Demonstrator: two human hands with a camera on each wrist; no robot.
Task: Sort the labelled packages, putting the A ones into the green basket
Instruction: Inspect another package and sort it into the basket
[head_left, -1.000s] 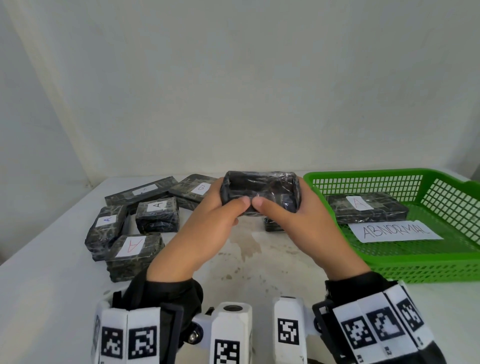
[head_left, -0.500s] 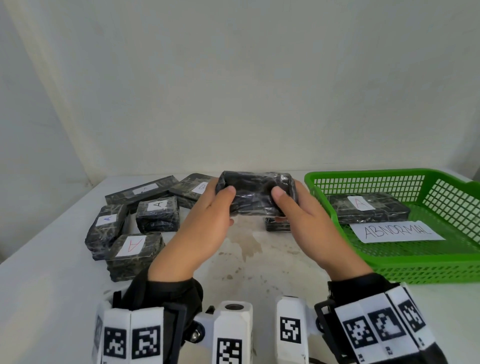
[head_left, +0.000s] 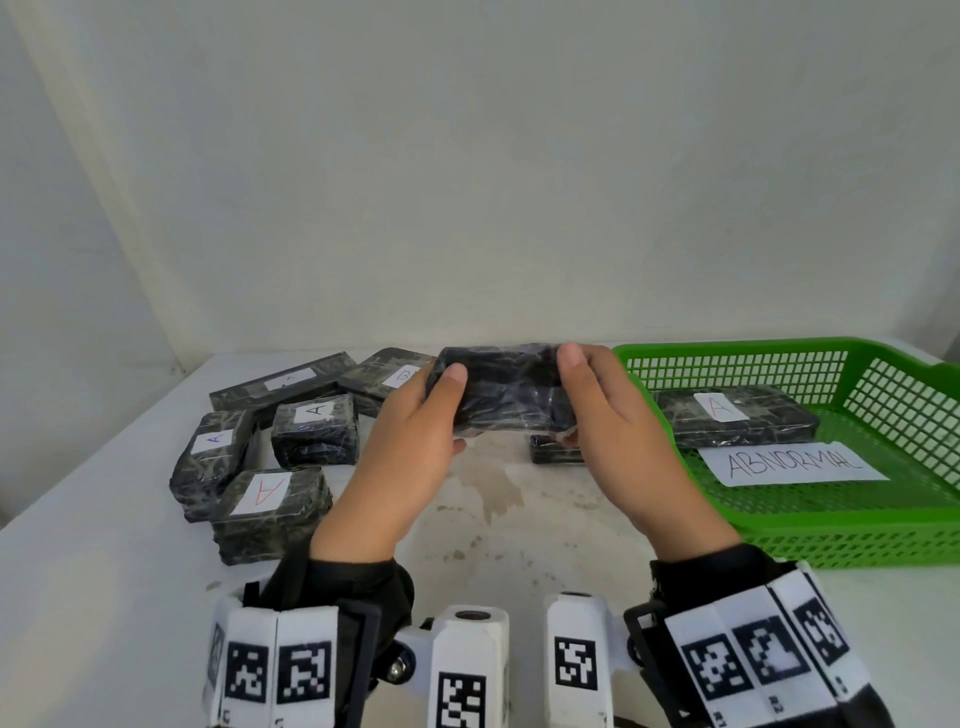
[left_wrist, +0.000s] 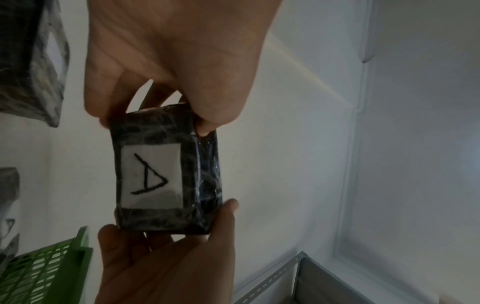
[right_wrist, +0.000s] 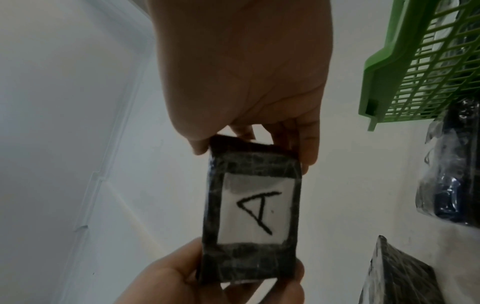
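The table (head_left: 104, 571) bears the basket (head_left: 831, 525) at right, one A pack (head_left: 737, 415) inside it. The left hand (head_left: 410, 457) and right hand (head_left: 613, 441) each grip one end of a dark package (head_left: 504, 395), thumbs on its near face, lifted between them just left of the basket. Its label (right_wrist: 255, 211) reads A.

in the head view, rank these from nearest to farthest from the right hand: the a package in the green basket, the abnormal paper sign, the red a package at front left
1. The A package in the green basket, just to the right of the right hand, at the basket's back.
2. The ABNORMAL sign, farther right and nearer the camera, on the basket floor.
3. The red A package, far across on the left, beyond the left hand.
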